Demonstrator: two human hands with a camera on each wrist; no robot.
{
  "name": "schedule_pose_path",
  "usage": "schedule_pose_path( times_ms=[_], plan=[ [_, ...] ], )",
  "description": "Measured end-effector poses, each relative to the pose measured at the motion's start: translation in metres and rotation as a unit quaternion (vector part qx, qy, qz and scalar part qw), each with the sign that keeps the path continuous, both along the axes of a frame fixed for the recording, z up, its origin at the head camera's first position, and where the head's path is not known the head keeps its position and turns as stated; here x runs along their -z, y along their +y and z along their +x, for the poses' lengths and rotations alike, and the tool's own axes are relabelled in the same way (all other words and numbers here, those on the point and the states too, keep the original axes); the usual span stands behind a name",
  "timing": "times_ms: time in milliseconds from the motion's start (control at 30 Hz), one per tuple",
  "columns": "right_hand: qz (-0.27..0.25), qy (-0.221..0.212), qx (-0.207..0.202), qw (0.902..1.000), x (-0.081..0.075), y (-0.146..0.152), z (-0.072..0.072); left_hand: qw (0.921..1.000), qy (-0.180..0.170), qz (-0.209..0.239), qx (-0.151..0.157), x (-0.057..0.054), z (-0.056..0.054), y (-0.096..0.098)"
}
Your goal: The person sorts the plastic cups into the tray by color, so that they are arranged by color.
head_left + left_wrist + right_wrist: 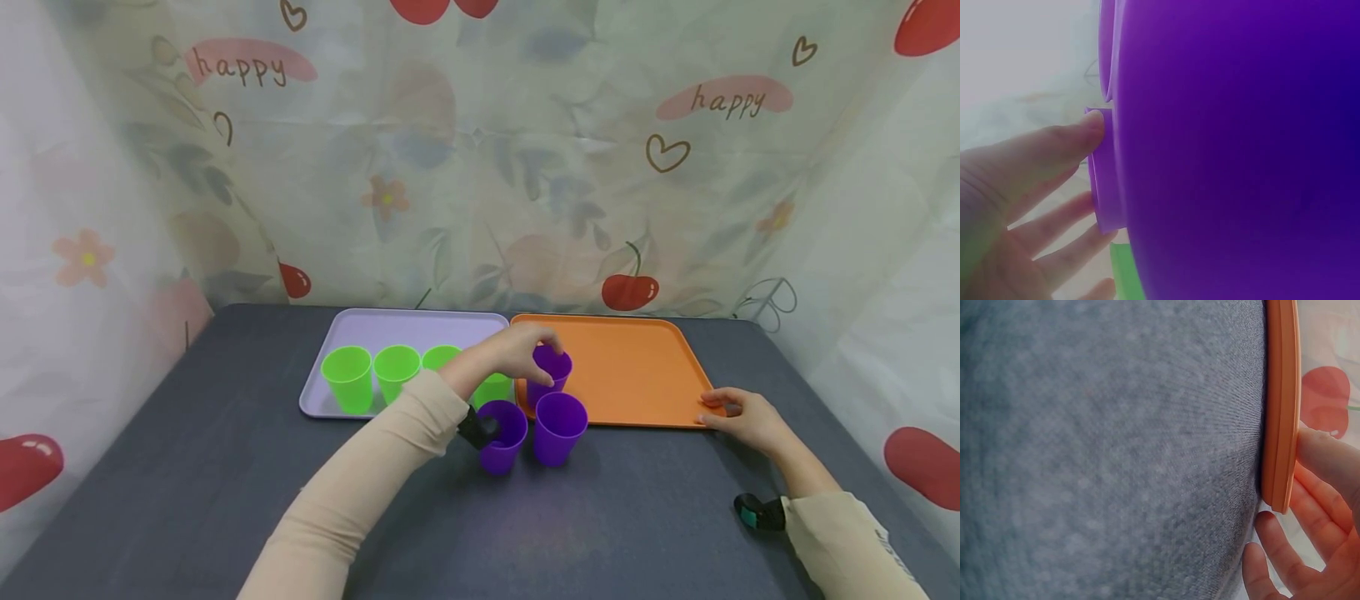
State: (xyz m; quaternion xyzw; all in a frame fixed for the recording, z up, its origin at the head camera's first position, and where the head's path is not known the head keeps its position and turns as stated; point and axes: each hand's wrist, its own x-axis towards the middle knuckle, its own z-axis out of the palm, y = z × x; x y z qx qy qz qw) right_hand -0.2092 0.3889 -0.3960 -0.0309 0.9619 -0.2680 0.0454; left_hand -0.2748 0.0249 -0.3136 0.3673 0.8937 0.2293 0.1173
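In the head view my left hand (517, 350) grips a purple cup (551, 385) at the left edge of the orange tray (630, 375). The left wrist view shows the thumb on that cup (1107, 175) and fingers around its far side. Two more purple cups stand on the table just in front, one (560, 429) at the tray's front edge, the other (501, 450) partly behind my left wrist. My right hand (746, 421) holds the orange tray's front right corner, thumb on the tray rim (1282, 412) in the right wrist view.
A lilac tray (420, 318) lies left of the orange one, bearing several green cups (349, 382) in a row, some partly hidden by my left arm. The dark table (202, 467) carries both trays. A patterned curtain (480, 167) hangs behind and at both sides.
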Motion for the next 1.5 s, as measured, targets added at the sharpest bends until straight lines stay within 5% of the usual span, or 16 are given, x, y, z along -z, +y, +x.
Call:
schedule_pose_path(
  times_ms=[433, 933, 1267, 1500],
  plan=[
    [-0.003, -0.005, 0.003, 1.0, -0.001, -0.001, 0.0, 0.9989, 0.012, -0.038, -0.024, -0.007, 0.006, 0.004],
    [-0.004, -0.001, 0.003, 1.0, 0.001, 0.0, -0.001, 0.9992, 0.011, 0.038, -0.01, -0.028, 0.021, -0.028],
    [-0.001, 0.0, 0.002, 1.0, 0.0, 0.0, -0.001, 0.9961, 0.03, 0.075, 0.035, -0.013, 0.041, -0.057],
    [0.001, -0.002, 0.001, 1.0, 0.0, 0.001, -0.001, 0.9941, 0.02, 0.104, 0.026, 0.007, 0.055, -0.073]
  ],
)
